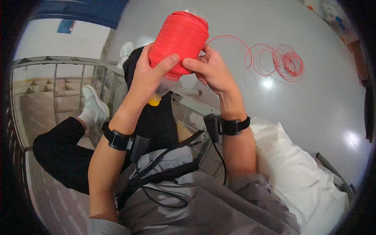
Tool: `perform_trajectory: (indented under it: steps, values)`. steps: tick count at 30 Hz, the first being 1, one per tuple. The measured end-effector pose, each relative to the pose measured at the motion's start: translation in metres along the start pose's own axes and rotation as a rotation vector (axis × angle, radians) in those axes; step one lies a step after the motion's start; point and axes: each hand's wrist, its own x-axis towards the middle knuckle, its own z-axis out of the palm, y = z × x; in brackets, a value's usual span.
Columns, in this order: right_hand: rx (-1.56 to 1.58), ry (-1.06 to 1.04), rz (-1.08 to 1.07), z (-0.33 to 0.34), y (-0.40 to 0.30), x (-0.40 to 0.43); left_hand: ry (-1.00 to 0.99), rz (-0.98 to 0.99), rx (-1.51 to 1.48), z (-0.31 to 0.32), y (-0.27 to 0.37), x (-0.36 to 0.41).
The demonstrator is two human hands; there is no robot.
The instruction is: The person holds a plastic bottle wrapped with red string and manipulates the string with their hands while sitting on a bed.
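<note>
Red wire [179, 38] is wound in tight, even turns around a clear plastic bottle [166, 86], which I hold tilted in front of me. A yellow cap [154, 100] shows at its lower end. My left hand [152, 64] grips the winding from the left, thumb across the front and fingers hidden behind. On the lower right of the winding, my right hand [208, 67] pinches the wire with the thumb against the turns; its fingertips are partly hidden. From behind this hand a loose length runs right into a tangled coil [289, 63] on the grey surface.
Black straps with small devices circle my left wrist [119, 140] and right wrist [233, 127], with cables hanging near my lap. White fabric [293, 170] lies at my right. A metal frame [55, 91] stands at left, beyond my bent leg [64, 152].
</note>
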Motion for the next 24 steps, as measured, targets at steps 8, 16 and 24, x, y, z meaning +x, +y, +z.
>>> perform_trajectory:
  steps: [8, 16, 24]
  values:
    - [-0.154, 0.078, 0.177, -0.004, 0.013, 0.001, -0.036, -0.193, -0.359, -0.006, -0.033, 0.004]
    - [-0.157, 0.037, 0.218, 0.01, 0.016, -0.001, -0.129, -0.236, -0.4, -0.029, -0.051, 0.005]
    - [-0.21, 0.163, 0.294, 0.009, 0.003, -0.002, -0.214, -0.503, -0.579, -0.036, -0.055, 0.031]
